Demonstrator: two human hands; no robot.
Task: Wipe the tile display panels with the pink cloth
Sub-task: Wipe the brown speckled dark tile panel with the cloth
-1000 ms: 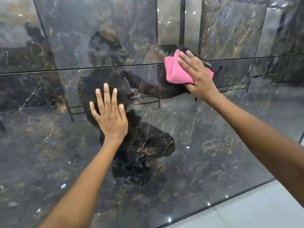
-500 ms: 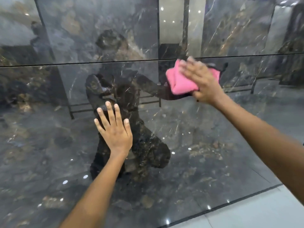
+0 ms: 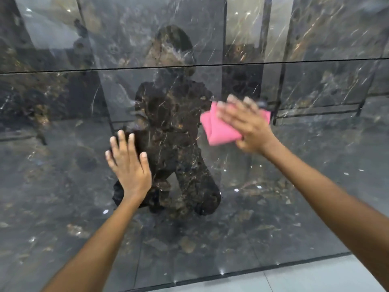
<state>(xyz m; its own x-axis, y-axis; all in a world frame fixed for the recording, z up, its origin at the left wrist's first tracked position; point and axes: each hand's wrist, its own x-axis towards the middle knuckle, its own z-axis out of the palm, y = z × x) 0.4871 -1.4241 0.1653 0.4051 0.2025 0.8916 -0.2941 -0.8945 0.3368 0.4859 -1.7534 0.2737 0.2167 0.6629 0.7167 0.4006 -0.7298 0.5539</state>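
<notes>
Both hands lie flat on the glossy dark marble panel [image 3: 294, 207], right hand [image 3: 248, 127] pressing the pink cloth [image 3: 219, 129], left hand [image 3: 128, 165] bare.

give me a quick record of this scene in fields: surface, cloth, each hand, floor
surface: glossy dark marble-look tile display panel, horizontal seam near the top
cloth: folded pink cloth, flat against the lower panel
right hand: straight fingers press the cloth to the panel, motion-blurred
left hand: flat on the panel, fingers spread, holds nothing
floor: pale floor tile below the panel's lower edge
</notes>
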